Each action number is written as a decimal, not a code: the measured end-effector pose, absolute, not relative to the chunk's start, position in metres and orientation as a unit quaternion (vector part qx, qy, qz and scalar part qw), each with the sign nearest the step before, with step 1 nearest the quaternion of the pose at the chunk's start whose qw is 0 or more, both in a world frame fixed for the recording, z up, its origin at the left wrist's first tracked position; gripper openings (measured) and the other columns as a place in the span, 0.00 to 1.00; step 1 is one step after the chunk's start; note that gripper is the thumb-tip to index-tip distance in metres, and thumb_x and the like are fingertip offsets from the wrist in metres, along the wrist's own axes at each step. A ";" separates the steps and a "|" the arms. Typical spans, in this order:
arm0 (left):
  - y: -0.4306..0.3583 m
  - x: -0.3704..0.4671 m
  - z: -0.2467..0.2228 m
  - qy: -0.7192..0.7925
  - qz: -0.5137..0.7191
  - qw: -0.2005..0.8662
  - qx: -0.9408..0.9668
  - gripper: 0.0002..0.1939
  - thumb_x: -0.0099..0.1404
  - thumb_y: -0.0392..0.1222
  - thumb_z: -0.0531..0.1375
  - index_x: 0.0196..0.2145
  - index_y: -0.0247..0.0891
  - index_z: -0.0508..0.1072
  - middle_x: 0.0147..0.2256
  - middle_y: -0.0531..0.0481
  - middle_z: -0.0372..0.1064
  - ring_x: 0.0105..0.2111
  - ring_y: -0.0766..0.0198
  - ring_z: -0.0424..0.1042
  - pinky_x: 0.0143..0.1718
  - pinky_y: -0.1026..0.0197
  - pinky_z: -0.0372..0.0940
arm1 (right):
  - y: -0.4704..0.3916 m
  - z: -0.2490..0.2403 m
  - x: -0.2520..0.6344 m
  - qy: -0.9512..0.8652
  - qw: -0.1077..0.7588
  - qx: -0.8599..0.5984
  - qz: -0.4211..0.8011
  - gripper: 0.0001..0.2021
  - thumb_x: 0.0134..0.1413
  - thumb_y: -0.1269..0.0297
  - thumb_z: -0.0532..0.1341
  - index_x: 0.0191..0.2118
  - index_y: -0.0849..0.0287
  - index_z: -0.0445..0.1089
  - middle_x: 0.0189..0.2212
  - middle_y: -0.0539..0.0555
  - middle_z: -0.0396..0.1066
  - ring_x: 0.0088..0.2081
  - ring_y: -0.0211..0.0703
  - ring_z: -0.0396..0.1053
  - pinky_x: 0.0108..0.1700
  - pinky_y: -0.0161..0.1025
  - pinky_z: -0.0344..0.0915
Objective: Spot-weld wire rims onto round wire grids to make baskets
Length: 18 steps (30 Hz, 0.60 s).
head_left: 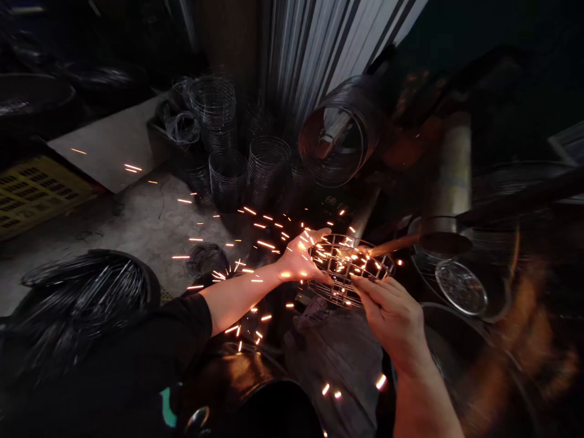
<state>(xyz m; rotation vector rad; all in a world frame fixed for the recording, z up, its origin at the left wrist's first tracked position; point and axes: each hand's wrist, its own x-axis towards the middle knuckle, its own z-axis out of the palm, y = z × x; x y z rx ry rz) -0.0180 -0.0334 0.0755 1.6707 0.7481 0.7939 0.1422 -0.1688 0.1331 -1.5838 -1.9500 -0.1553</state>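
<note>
A round wire basket (335,292) is held between both hands at the middle, lit by bright orange sparks. My left hand (303,255) grips its left rim, thumb and fingers spread around the edge. On the right front side, my right hand (387,301) has its fingers closed at the basket's wires; whether they also pinch a small piece is unclear. A copper-coloured bar (395,244) reaches the basket from the right, and the sparks fly mostly leftward from near its tip.
Stacked wire baskets (269,161) stand behind, beside a large wire coil (337,143). A bin of metal wires (109,292) is at left, a yellow crate (41,191) beyond. A thick pale cylinder (456,164) and round wire-mesh piece (460,287) are at right.
</note>
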 end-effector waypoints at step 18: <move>-0.025 -0.016 0.078 0.297 0.316 0.533 0.726 0.53 0.28 0.41 0.75 0.55 0.40 0.66 0.48 0.47 0.64 0.46 0.56 0.67 0.53 0.53 0.63 | -0.168 0.134 0.140 -0.722 0.309 -0.616 -0.070 0.08 0.58 0.70 0.58 0.39 0.61 0.75 0.29 0.53 0.75 0.31 0.41 0.69 0.36 0.39 0.67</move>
